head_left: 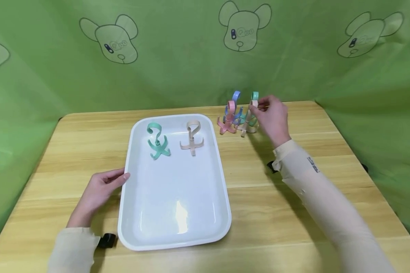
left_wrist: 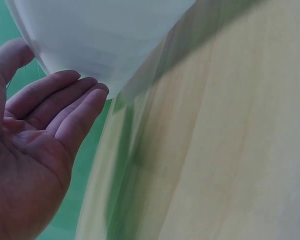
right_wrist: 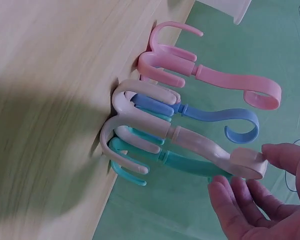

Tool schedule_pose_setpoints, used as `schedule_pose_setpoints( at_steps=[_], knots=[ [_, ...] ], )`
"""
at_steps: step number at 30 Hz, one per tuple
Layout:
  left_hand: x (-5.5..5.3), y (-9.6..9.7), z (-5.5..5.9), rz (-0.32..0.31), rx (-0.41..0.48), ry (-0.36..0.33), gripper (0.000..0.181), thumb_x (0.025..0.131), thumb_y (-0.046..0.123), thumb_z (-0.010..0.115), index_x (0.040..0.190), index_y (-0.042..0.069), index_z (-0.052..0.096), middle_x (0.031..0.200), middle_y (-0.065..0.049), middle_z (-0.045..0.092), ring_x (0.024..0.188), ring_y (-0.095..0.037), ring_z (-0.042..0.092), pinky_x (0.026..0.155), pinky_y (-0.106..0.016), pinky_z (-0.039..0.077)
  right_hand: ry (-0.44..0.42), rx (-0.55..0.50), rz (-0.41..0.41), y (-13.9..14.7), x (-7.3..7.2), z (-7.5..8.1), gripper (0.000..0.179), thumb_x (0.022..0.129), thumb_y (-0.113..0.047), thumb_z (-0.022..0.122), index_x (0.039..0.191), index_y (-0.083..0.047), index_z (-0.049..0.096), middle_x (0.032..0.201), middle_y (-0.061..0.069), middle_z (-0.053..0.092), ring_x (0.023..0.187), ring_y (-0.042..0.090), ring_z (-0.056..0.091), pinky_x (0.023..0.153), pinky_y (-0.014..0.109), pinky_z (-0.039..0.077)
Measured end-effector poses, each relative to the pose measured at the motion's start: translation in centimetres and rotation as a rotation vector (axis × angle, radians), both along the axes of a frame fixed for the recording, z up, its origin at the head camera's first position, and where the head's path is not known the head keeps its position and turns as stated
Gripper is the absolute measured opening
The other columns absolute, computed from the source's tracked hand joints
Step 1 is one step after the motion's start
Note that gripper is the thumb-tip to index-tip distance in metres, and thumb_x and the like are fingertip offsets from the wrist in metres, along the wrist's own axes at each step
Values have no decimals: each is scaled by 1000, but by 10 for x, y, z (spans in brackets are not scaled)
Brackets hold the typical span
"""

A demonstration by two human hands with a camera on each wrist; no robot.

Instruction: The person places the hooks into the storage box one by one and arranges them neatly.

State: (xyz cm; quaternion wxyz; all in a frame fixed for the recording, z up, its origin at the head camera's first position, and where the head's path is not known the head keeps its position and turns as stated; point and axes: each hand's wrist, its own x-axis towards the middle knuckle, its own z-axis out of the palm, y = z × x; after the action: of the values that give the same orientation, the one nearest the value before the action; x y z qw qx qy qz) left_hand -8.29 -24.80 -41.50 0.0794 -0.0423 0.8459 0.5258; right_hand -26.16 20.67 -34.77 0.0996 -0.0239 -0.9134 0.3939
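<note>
My left hand (head_left: 97,191) holds the left rim of a white tray (head_left: 174,197), thumb at the rim and fingers against the outer wall, as the left wrist view (left_wrist: 40,115) shows. A teal four-pronged hook (head_left: 158,146) and a beige one (head_left: 192,142) lie inside the tray's far end. Beyond its right corner, my right hand (head_left: 273,119) pinches the curled top of another beige hook (right_wrist: 190,142), whose prongs rest on the table. Close behind that hook stands a second teal hook (right_wrist: 190,165), partly hidden. Pink (right_wrist: 225,77) and blue (right_wrist: 210,115) hooks stand beside them.
The wooden table (head_left: 276,227) carries the tray and the upright hooks. A green curtain (head_left: 184,76) with printed animal heads hangs behind and along both sides. The standing hooks crowd together near the table's far edge.
</note>
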Motion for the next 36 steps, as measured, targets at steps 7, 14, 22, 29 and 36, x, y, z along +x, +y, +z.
schedule_pose_setpoints(
  at_steps=[7, 14, 22, 29, 36],
  knots=[
    [1, 0, -1, 5, 13, 2, 56, 96, 41, 63, 129, -4, 61, 125, -19, 63, 118, -29, 56, 86, -18, 48, -9, -18, -9, 1, 2, 0, 29, 95, -15, 65, 117, 3, 60, 107, 15, 62, 94, 24, 58, 79, 31, 53],
    [2, 0, -3, 11, 22, 7, 55, 97, 40, 63, 129, -4, 61, 125, -18, 63, 119, -29, 56, 85, -17, 48, 16, -34, -4, 8, 5, 0, 30, 96, -13, 64, 119, 4, 60, 109, 16, 63, 97, 26, 58, 82, 32, 52],
    [1, 1, 0, 1, 20, -12, 57, 96, 42, 63, 130, -3, 61, 127, -18, 62, 119, -29, 56, 93, -31, 49, 49, -88, -14, 20, 9, 11, 32, 97, -16, 63, 123, 3, 60, 113, 15, 61, 101, 23, 56, 85, 27, 51],
    [0, 0, 3, -9, 3, -23, 58, 96, 43, 63, 130, -4, 60, 126, -19, 62, 119, -30, 56, 94, -35, 48, 119, -125, 52, 24, 11, 17, 31, 96, -16, 64, 120, 3, 62, 111, 13, 62, 103, 21, 58, 91, 28, 50],
    [0, 0, 1, -7, 16, -17, 57, 97, 41, 63, 130, -5, 60, 126, -19, 62, 119, -29, 56, 89, -22, 48, 109, -143, 109, 21, 20, 32, 31, 95, -15, 66, 120, 3, 62, 111, 12, 62, 102, 19, 58, 92, 28, 49]
  ],
)
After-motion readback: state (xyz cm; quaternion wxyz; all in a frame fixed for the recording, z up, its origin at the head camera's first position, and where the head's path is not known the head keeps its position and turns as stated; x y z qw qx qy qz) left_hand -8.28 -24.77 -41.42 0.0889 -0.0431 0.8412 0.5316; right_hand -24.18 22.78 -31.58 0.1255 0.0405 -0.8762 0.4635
